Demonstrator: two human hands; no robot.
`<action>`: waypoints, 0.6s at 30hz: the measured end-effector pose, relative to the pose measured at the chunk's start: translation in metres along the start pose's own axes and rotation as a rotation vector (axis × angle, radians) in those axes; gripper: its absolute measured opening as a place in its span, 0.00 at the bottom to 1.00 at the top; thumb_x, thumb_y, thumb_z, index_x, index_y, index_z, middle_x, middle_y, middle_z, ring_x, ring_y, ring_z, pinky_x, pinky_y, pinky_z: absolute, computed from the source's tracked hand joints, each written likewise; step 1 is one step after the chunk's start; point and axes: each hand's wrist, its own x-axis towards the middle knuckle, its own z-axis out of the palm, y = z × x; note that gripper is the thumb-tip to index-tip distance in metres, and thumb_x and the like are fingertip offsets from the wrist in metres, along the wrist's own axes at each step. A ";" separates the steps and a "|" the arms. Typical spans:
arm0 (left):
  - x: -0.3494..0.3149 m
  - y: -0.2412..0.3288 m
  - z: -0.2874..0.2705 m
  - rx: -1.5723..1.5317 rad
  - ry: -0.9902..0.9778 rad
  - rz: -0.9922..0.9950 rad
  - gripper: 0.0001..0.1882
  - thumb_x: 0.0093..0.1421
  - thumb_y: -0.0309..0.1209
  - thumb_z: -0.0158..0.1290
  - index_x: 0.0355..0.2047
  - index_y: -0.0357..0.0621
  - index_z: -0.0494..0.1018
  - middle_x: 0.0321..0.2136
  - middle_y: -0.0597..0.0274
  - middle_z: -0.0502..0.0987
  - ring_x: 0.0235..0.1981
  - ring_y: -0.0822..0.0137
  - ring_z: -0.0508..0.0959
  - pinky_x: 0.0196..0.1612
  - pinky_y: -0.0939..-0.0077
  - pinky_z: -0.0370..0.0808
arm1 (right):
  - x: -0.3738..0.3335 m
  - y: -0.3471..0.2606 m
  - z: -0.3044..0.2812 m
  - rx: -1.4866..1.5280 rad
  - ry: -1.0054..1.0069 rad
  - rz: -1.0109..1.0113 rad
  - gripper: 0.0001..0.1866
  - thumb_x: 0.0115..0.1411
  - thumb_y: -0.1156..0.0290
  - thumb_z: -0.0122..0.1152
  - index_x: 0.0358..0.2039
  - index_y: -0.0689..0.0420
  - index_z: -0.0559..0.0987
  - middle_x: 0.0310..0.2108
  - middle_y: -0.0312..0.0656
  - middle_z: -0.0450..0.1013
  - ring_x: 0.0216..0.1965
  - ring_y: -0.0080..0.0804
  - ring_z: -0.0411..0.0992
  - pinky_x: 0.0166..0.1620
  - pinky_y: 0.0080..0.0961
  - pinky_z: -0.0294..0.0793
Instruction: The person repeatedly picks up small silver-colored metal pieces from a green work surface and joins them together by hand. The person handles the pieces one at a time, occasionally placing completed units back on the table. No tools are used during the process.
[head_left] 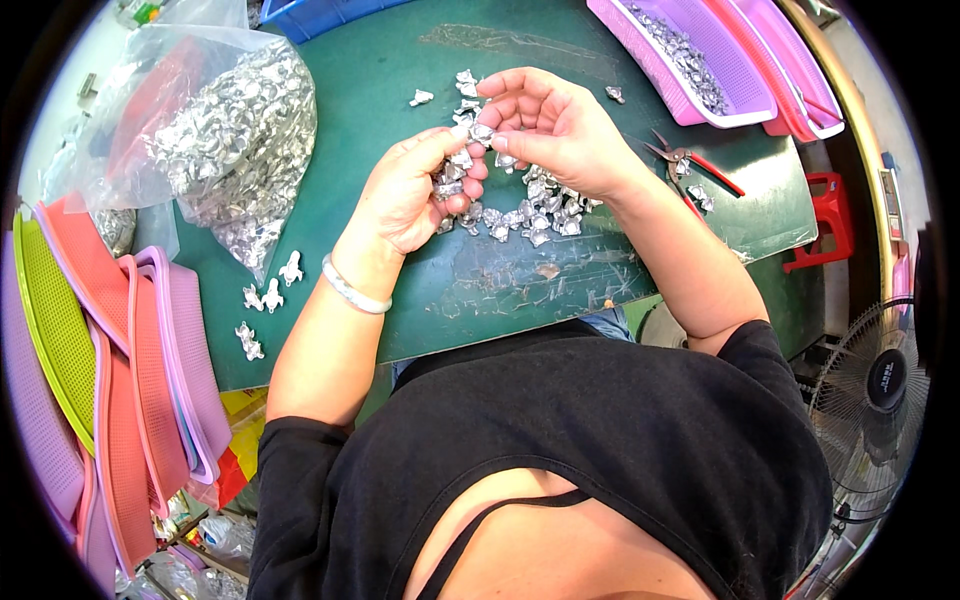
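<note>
My left hand (405,190) is closed around several small silver metal castings (450,180), which show between its thumb and fingers. Facing it, my right hand (560,125) has curled fingers, and its thumb and fingertips meet at one small casting (481,132) by the left thumb tip. Just under both hands lies a loose pile of the same castings (545,205) on the green table (440,310). A few more castings (466,84) sit beyond my fingers. Part of what each palm holds is hidden.
A clear plastic bag full of castings (245,130) stands at left, with loose ones (271,295) below it. Red-handled cutting pliers (690,165) lie at right. Purple baskets (745,120) stand at far right, stacked coloured baskets (190,350) at left, and a fan (885,380) lower right.
</note>
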 end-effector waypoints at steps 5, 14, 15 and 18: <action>-0.001 0.000 0.003 0.004 0.053 0.021 0.10 0.58 0.34 0.47 0.29 0.38 0.70 0.24 0.61 0.74 0.21 0.71 0.74 0.19 0.86 0.69 | -0.001 -0.002 0.001 0.008 0.003 0.019 0.22 0.49 0.82 0.56 0.47 0.62 0.66 0.33 0.38 0.69 0.35 0.19 0.68 0.36 0.15 0.69; 0.000 -0.001 0.001 0.037 0.044 0.074 0.09 0.59 0.34 0.48 0.32 0.39 0.69 0.22 0.62 0.73 0.20 0.72 0.73 0.18 0.87 0.69 | -0.001 0.000 0.002 -0.042 -0.020 -0.021 0.22 0.49 0.85 0.54 0.46 0.62 0.66 0.31 0.37 0.68 0.33 0.18 0.67 0.37 0.14 0.68; -0.001 0.000 0.002 0.036 0.041 0.074 0.09 0.59 0.33 0.47 0.32 0.39 0.69 0.22 0.62 0.73 0.20 0.73 0.73 0.18 0.87 0.68 | -0.001 0.000 0.002 -0.058 -0.017 -0.030 0.22 0.48 0.85 0.54 0.46 0.62 0.66 0.31 0.37 0.68 0.33 0.18 0.67 0.37 0.14 0.68; -0.001 -0.001 0.001 0.025 0.030 0.083 0.10 0.59 0.33 0.47 0.33 0.38 0.69 0.23 0.61 0.73 0.20 0.72 0.73 0.18 0.87 0.69 | -0.001 0.001 0.004 -0.072 -0.016 -0.038 0.21 0.49 0.85 0.54 0.46 0.63 0.66 0.30 0.37 0.68 0.33 0.18 0.67 0.37 0.14 0.68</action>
